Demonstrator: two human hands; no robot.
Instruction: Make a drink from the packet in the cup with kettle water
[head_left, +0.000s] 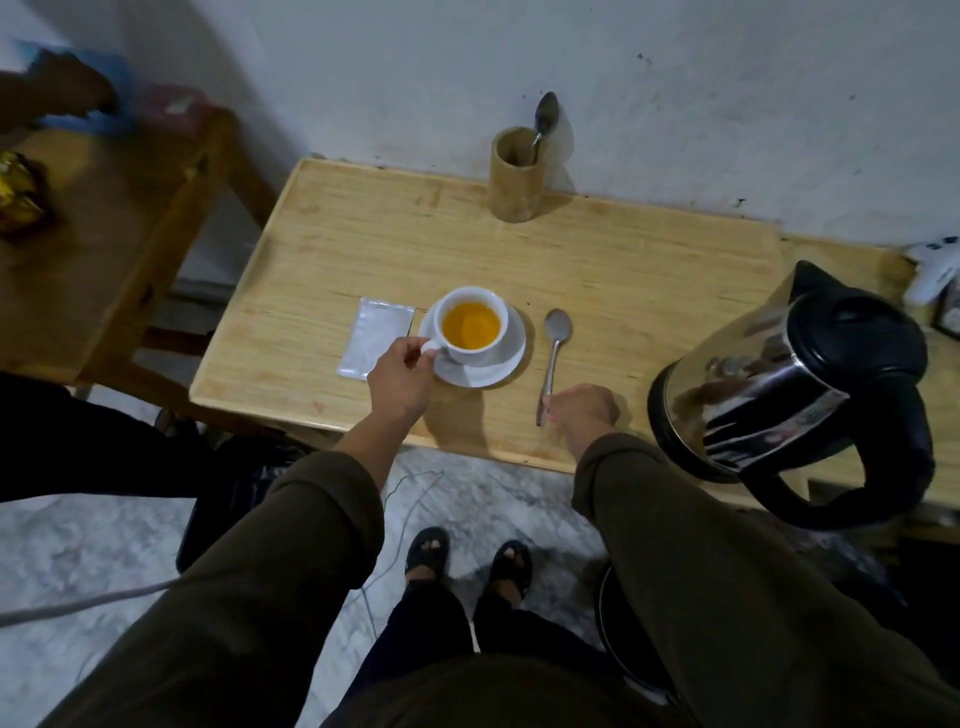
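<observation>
A white cup (485, 347) stands on a white saucer (506, 366) at the middle of the wooden table; orange liquid fills it. My left hand (400, 382) pinches the cup's handle. Left of the saucer lies a flat silver packet (371, 335). A metal spoon (555, 358) lies on the table right of the saucer, bowl toward the wall. My right hand (584, 408) rests at the spoon's handle end with fingers curled and touching it; whether it grips the handle I cannot tell. A steel kettle (789, 400) with black lid and handle stands at the right.
A bamboo holder (517, 179) with a second spoon (545, 117) stands at the back by the wall. A second wooden table (104, 218) with a yellow packet is at the left. White remote-like items (932, 273) lie at the far right. My feet and a cable show on the floor.
</observation>
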